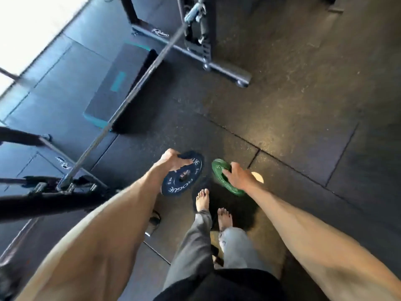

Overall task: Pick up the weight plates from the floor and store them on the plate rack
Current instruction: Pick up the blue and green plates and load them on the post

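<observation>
Rubber floor [293, 88] tiles run dark under you, and both plates are already off them, so the step in hand looks like the carry to the plate rack. I cannot tell which of the frames in view is that rack.

Your left hand [173, 162] is curled over the far rim of the blue plate [183, 173], fingers wrapped onto its face, thumb side hidden. Your right hand [239, 175] pinches the green plate [225, 177] at its near right edge, fingers lying across the face. Both plates hang just ahead of your bare feet [202, 198], near each other but apart, with a small pale disc [258, 177] showing behind the right wrist; what it is I cannot tell.

Keep both grips deep, since a rim hold on a smooth disc probably slips if the plate swings. Carry them away from your toes. Steer wide of the slanted barbell [121, 107] on your left and the wheeled frame [217, 66] far ahead.

Blue plate: tilted, its lettered face turned up toward you, centre hole visible. Green plate: tilted more steeply, seen as a narrow oval whose long axis runs from far left to near right. For racking, I judge you need each turned so the hole lines up with a peg.
</observation>
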